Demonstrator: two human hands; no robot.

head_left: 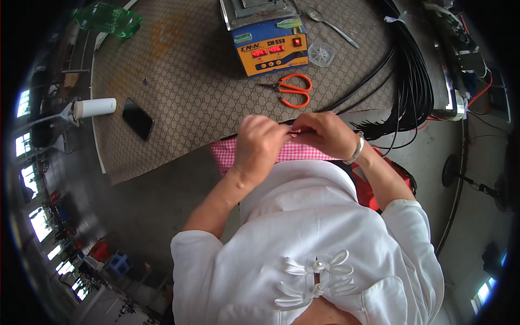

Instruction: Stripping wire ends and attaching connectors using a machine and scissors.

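Note:
My left hand (258, 142) and my right hand (326, 132) meet just off the near edge of the table, above a pink checked cloth (310, 153) on my lap. Both are closed, fingertips pinched close together. Something small and dark seems to be between them, but the fingers hide what it is. To the right a thick bundle of black cables (414, 81) hangs over the table edge, with loose strands passing close to my right hand. Orange-handled scissors (295, 91) lie on the table just beyond my hands.
Beyond the scissors stands a blue and orange solder pot (273, 51) with a lit display. Near it are a spoon (333, 27) and a small clear dish (321, 52). At left lie a phone (137, 119), a white cylinder (95, 108) and a green bottle (111, 20).

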